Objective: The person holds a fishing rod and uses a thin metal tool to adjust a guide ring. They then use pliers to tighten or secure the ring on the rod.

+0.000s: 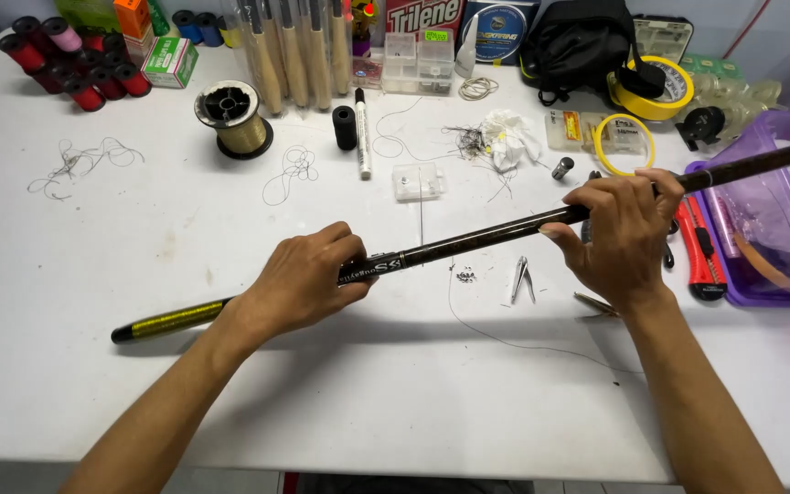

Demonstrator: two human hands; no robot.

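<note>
Head view: the left hand is wrapped around the dark fishing rod near its butt, and the right hand is closed over the same rod further up. Both of the 2 hands grip it just above the white table. The rod's long axis runs from the yellow-green butt end at lower left up to the right, over the purple tray. The left hand sits nearer the butt. Small pliers lie below the rod, between the hands.
</note>
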